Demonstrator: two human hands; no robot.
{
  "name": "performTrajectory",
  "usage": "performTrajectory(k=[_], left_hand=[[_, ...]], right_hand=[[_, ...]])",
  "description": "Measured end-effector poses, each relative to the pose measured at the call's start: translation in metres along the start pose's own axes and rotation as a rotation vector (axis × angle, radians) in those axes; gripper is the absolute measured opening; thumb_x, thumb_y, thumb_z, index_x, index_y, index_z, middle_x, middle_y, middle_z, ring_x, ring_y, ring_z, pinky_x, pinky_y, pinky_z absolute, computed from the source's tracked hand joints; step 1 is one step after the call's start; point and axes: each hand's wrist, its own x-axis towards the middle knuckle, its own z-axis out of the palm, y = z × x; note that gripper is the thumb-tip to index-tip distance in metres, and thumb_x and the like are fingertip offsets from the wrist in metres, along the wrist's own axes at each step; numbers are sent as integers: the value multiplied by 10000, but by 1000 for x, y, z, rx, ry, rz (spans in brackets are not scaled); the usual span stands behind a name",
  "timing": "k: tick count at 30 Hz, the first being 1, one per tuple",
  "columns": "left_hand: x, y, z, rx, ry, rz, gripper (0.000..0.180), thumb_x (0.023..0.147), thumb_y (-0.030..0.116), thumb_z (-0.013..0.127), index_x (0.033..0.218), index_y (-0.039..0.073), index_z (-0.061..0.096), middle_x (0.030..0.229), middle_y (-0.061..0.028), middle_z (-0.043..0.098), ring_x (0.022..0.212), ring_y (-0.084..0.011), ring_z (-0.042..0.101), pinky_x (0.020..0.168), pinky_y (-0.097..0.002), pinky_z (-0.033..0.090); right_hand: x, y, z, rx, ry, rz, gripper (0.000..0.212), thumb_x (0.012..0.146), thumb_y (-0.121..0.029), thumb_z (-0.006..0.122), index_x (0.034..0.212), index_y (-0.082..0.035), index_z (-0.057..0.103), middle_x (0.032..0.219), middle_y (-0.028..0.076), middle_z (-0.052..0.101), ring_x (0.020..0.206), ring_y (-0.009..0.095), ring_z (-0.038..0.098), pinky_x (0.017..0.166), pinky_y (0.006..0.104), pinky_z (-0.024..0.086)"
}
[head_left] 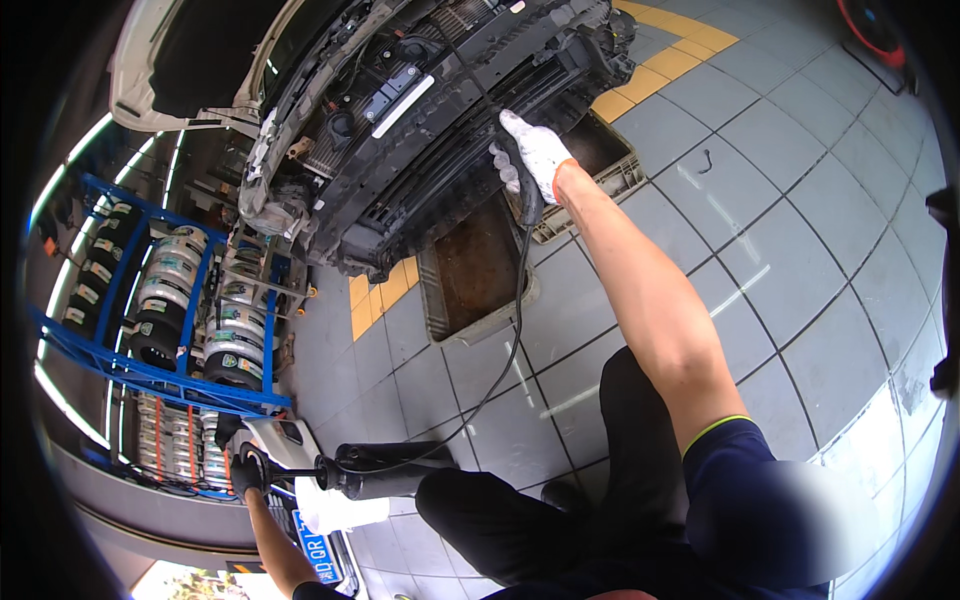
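My right hand (540, 155), in a white glove with an orange cuff, reaches to the underside of a car's stripped front end (400, 130). Its fingers wrap round a black handle (531, 200), from which a thin black hose (515, 330) curves down. At lower left my left hand (245, 472), dark-gloved, is closed on the end of a pump rod (292, 472). That rod runs into a black cylinder (390, 470) beside my knee, where the hose also leads. Against the cylinder is a white container (340, 510), partly hidden. The handle's tip is hard to make out.
Two grey trays (435, 300) (625, 180) lie under the car front. Blue racks (185, 365) of tyres and wheels stand at left. A second vehicle with a blue plate (318, 553) is at lower left. A small black hook-shaped piece (707, 160) lies on the tiles.
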Motion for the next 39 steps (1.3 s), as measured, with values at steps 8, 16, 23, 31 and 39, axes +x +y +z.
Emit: performTrajectory(k=[8,16,23,31,39], left_hand=[[-10,9,-7,-39,-8,18,653,930,399,691,1470,33,677,1354,-297,722,1228,-495,708,1014,-534,578],[-16,6,1,-86,97,31,512,946,402,681,1326,63,732,1245,-290,738,1167,-489,710,962,-540,575],[-6,-14,30,-102,177,-30,464,968,398,657,1354,163,767,1134,-262,785,1063,-480,759,903,-551,599],[-6,-22,46,-198,229,-12,418,979,297,705,1344,106,776,1114,-260,793,1047,-455,774,898,-532,608],[-1,-34,59,-239,203,30,411,1006,229,699,1384,74,746,1159,-274,786,1098,-450,764,913,-495,604]], right_hand=[[4,-5,6,-50,-19,10,574,1113,-596,595,980,-38,628,704,35,575,517,163,512,486,334,439],[18,-20,-3,-71,-143,102,579,1083,-645,612,1031,-69,626,756,-39,545,535,69,468,472,246,413],[26,-31,-20,-77,-153,155,643,1058,-697,619,1088,-54,613,768,-39,529,533,76,447,462,248,391],[14,-23,-16,-231,-65,65,630,1067,-693,606,1005,-69,661,696,-13,555,511,121,477,466,292,385],[2,-16,-7,-291,79,51,612,1063,-701,608,983,-96,655,695,-16,548,516,131,471,474,303,382]])
